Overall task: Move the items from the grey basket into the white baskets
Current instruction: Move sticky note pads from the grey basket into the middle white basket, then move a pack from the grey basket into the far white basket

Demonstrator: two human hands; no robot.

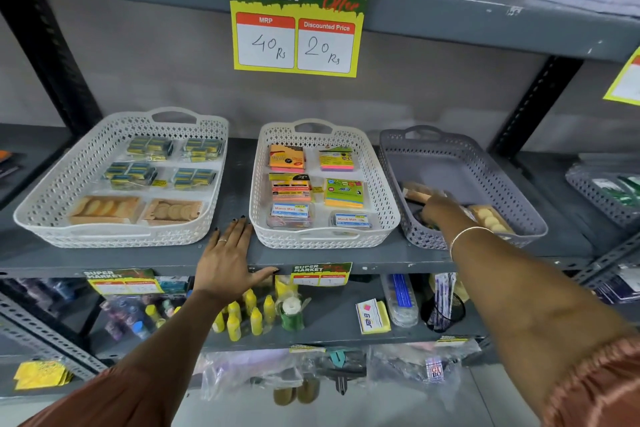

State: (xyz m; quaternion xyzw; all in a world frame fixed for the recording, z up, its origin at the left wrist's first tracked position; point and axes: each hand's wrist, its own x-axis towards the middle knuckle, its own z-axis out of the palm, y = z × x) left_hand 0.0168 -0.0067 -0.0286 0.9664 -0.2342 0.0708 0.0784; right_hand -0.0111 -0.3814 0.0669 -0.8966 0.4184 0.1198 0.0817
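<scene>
While your left hand (227,255) lies flat and open on the shelf (311,256) edge between the two white baskets (45,204), your right hand (437,210) reaches down into the grey basket (460,163). Its fingers blur among the packets (490,218) there, so I cannot tell whether it grips anything.

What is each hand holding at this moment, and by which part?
The left hand holds nothing; it lies flat on the shelf edge. The right hand reaches into the grey basket, fingers hidden among the packets; whether it grips one cannot be told.
</scene>
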